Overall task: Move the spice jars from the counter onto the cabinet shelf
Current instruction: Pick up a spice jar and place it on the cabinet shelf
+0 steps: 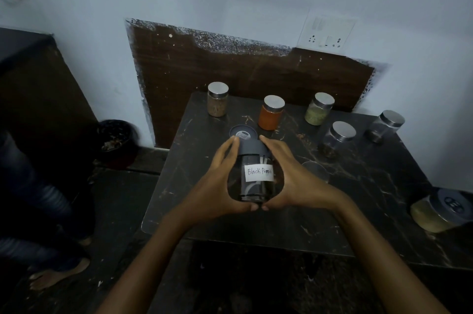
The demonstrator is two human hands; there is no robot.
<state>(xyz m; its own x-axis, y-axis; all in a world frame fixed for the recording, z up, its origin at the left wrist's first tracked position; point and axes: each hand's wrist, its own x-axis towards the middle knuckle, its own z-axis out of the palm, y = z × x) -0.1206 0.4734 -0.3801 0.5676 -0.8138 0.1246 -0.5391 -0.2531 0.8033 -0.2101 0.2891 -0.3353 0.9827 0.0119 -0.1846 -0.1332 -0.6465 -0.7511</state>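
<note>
- Spice jar, clear glass with a dark grey lid and a white handwritten label reading "Black Pepper" (256,175): held above the near part of the dark marble surface (358,211), tilted with the lid away from the camera.
- Left hand (217,185): cupped on the jar's left side; fingers (231,146) closed against the lid, thumb under the base.
- Right hand (289,180): cupped on the jar's right side; fingers (268,143) pressed on the lid, thumb meeting the other thumb beneath the jar.
- Glass jar of brown spice with a silver lid (217,100): upright at the far left corner of the surface.
- Glass jar of orange-red powder with a silver lid (271,112): upright, just beyond the held jar.
- Glass jar of green herb with a silver lid (318,109): far side, right of the orange one.
- Two nearly empty clear jars with silver lids (337,138) (386,125): near each other, right of centre.
- Jar of yellowish spice with a dark lid (440,211): at the right edge.
- Dark round lid or jar top (243,132): behind the fingertips, partly hidden.
- White wall socket plate (327,32): on the wall above the brown panel (230,70).
</note>
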